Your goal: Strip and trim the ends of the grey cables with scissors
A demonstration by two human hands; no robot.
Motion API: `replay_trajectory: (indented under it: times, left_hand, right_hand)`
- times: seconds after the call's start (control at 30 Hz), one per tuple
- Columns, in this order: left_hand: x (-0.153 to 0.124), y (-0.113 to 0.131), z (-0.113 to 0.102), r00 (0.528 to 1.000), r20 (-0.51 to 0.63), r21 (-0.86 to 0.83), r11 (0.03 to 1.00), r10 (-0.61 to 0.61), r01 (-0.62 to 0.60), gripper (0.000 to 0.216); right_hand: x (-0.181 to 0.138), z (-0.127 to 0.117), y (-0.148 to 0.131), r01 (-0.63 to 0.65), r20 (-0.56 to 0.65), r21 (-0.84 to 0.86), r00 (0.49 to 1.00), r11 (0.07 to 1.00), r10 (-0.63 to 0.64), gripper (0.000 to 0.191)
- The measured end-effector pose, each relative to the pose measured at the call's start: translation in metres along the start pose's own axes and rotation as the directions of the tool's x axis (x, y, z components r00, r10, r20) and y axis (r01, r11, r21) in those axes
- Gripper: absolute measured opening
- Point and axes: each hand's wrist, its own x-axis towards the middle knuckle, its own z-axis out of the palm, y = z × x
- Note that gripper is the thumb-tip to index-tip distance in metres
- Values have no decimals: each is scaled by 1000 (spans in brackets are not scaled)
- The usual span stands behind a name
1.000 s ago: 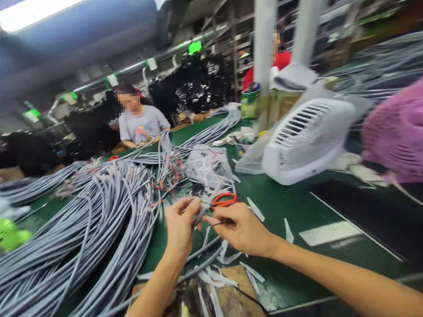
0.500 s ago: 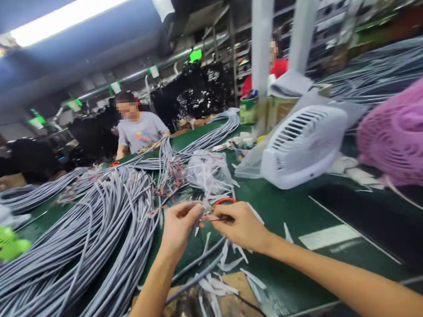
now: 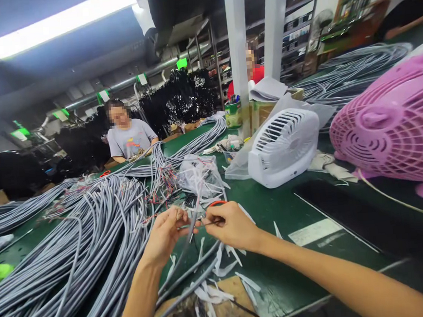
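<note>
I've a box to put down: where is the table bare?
Bare green table lies right of the right hand, from the white fan to the near edge. Grey cables cover everything left of the left hand; paper scraps litter the middle.

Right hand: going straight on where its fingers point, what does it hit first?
The right hand, gripping a red-handled tool, points left. First comes the grey cable pinched by the left hand, then those fingertips. Depth looks level, though unclear.
</note>
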Motion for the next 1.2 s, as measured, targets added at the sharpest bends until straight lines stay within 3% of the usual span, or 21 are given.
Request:
replay_trajectory:
  times: [0.13,0.2,0.43,0.67,0.73,0.8,0.93,1.07,1.2]
  left_hand:
    - [-3,4,1,1000,-10,-47,999,6,-6,37]
    - [-3,2,5,1000,-23,-44,999,6,-7,36]
    - [3,-18,17,984,-147,119,989,100,-83,29]
    - [-1,-20,19,932,-260,297,939,253,-172,26]
    - [-2,-16,18,957,-196,282,947,213,-153,29]
    - [-2,-10,14,993,-58,226,970,103,-87,31]
    - [-2,1,2,988,135,109,993,-69,54,30]
    - [-4,5,-5,985,142,46,995,-95,89,31]
    - [-1,-1,-2,996,74,13,999,-39,38,27]
  right_hand:
    - [3,-4,1,-91,-47,117,994,989,97,8]
    - [4,-4,1,-115,-28,174,992,978,122,21]
    - [2,-3,-1,-32,-1,128,999,991,33,32]
    - [3,-5,-5,-12,60,136,998,991,4,24]
    - [4,-6,-5,-8,48,127,999,992,2,23]
    - [4,-7,-3,-8,38,117,999,993,4,23]
    - [5,-7,0,-28,17,82,1000,996,26,22]
    - [5,-7,1,-34,3,71,999,997,34,25]
    - [5,-7,-3,23,9,66,1000,998,-24,33]
